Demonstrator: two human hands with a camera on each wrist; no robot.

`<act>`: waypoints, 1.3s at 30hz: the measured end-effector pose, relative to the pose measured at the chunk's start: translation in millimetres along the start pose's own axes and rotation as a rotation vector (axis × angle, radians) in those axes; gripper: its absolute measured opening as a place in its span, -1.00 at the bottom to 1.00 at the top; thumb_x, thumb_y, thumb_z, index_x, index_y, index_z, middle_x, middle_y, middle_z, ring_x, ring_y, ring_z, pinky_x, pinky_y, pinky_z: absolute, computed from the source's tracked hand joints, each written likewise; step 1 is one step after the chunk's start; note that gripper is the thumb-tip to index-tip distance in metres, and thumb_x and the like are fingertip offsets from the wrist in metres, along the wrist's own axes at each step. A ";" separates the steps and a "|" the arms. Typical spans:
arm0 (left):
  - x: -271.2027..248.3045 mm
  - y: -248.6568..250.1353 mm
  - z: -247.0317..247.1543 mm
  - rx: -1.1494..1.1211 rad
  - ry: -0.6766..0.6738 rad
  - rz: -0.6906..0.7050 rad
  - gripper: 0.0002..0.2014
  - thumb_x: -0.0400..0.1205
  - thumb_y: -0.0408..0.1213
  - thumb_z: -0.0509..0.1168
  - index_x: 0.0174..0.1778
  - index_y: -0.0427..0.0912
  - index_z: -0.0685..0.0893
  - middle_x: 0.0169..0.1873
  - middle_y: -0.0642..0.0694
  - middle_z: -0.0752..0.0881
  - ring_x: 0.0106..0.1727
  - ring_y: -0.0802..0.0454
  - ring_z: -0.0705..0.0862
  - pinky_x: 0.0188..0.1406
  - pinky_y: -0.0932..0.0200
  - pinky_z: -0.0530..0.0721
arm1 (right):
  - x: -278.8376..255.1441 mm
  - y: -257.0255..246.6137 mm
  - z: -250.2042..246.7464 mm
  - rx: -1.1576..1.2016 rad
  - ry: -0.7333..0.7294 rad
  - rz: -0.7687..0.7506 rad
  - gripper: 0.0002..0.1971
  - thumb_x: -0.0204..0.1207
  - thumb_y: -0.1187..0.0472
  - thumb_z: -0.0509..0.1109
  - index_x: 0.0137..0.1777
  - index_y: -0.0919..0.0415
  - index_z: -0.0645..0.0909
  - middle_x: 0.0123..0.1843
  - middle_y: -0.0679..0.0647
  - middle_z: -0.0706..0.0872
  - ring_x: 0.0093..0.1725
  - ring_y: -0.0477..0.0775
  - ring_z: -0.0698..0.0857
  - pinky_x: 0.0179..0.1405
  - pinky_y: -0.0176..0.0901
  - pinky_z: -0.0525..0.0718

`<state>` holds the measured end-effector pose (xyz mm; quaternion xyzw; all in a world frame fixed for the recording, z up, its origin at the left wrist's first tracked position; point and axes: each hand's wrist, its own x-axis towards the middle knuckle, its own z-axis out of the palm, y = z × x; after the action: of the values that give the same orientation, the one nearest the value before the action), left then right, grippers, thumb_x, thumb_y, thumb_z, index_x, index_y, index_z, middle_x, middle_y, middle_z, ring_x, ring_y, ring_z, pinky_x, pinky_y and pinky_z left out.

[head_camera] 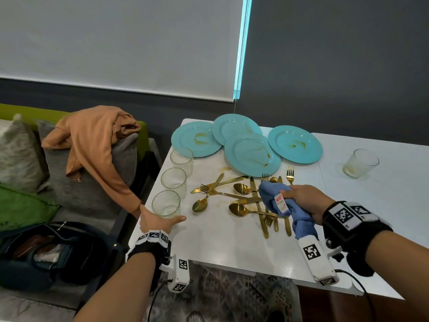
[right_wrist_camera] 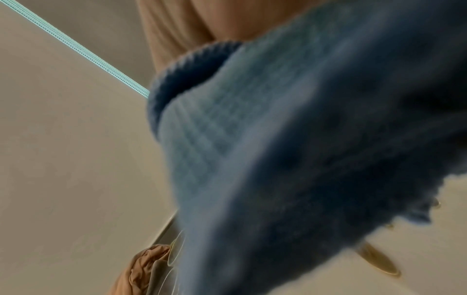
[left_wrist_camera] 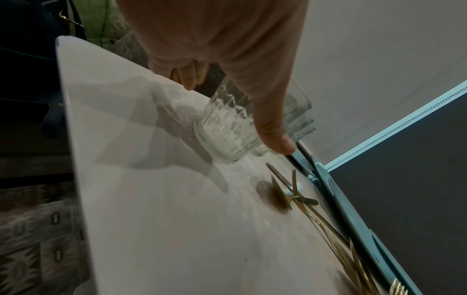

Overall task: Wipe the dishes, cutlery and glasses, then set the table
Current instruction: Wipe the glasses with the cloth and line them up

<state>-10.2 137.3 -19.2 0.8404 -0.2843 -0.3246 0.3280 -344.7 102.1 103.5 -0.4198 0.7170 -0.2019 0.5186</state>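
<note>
Three clear glasses stand in a row along the white table's (head_camera: 220,242) left edge. My left hand (head_camera: 160,218) is spread around the nearest glass (head_camera: 166,203), thumb straight along its near side and fingers to its left; whether it touches the glass is unclear. In the left wrist view the thumb (left_wrist_camera: 272,127) crosses in front of that glass (left_wrist_camera: 225,129). My right hand (head_camera: 299,197) grips a bunched blue cloth (head_camera: 276,201) above the pile of gold cutlery (head_camera: 234,198). That cloth (right_wrist_camera: 278,159) fills the right wrist view. Several stained teal plates (head_camera: 251,156) overlap at the back.
A fourth glass (head_camera: 361,162) with residue stands alone on the right half of the table. A sofa with grey cushions, an orange garment (head_camera: 97,140) and an open bag (head_camera: 46,252) sit just left of the table. A patterned rug (head_camera: 227,296) lies below the near edge.
</note>
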 end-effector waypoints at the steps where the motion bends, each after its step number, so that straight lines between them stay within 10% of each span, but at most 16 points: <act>1: -3.6 1.9 -0.9 0.043 0.045 0.003 0.42 -0.10 0.02 0.72 0.62 -0.27 0.07 0.50 -0.39 0.35 0.55 -0.34 0.31 0.53 -0.22 0.31 | 0.0 -0.3 0.1 -0.002 -0.005 0.001 -0.86 0.58 0.27 0.30 -0.19 0.27 0.59 -0.18 0.26 0.66 -0.27 0.14 0.61 -0.32 -0.13 0.55; 8: -26.3 22.0 2.0 0.088 0.265 0.390 0.55 -0.21 0.77 -0.04 0.59 -0.28 0.17 0.53 -0.34 0.21 0.53 -0.38 0.17 0.54 -0.42 0.10 | -6.5 -7.7 -3.3 0.079 -0.018 -0.014 -0.92 0.59 0.34 0.28 -0.11 0.33 0.57 -0.27 0.27 0.64 -0.39 0.15 0.62 -0.52 -0.21 0.62; 14: -57.6 96.4 36.5 0.064 0.130 0.663 -0.02 0.28 0.18 0.51 0.48 -0.35 0.36 0.49 -0.32 0.31 0.56 -0.29 0.21 0.60 -0.23 -0.04 | -5.0 -9.2 -23.4 0.113 0.019 -0.044 -0.93 0.54 0.36 0.33 -0.05 0.36 0.61 -0.23 0.29 0.67 -0.40 0.13 0.63 -0.58 -0.29 0.62; 21: -111.8 183.4 131.4 0.054 -0.136 0.866 -0.38 0.49 -0.23 0.44 0.44 -0.25 0.40 0.39 -0.19 0.40 0.44 -0.12 0.29 0.50 0.09 0.22 | 15.4 0.1 -97.9 0.132 0.113 -0.033 -0.90 0.52 0.28 0.36 -0.08 0.33 0.64 -0.25 0.25 0.70 -0.41 0.09 0.62 -0.47 -0.23 0.58; 27: -146.9 239.4 237.1 0.139 -0.406 0.877 -0.38 0.49 -0.28 0.43 0.46 -0.25 0.37 0.40 -0.17 0.41 0.46 -0.09 0.32 0.44 0.25 0.23 | 53.9 16.0 -187.7 0.183 0.200 -0.021 -0.90 0.48 0.26 0.40 -0.14 0.31 0.68 -0.17 0.31 0.73 -0.24 0.19 0.65 -0.22 -0.07 0.61; 39: -188.6 284.8 419.3 0.192 -0.734 0.487 0.13 0.27 -0.17 0.63 0.64 -0.16 0.04 0.61 -0.09 0.21 0.58 -0.08 0.32 0.55 -0.03 0.36 | 121.1 51.7 -335.7 0.361 0.265 0.079 -0.93 0.50 0.34 0.41 -0.14 0.37 0.66 -0.24 0.31 0.72 -0.37 0.18 0.67 -0.32 -0.10 0.67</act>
<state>-511.0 -63.7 17.4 0.6050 -0.5999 -0.4866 0.1930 -684.9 -15.8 124.2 -0.2615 0.7469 -0.3599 0.4943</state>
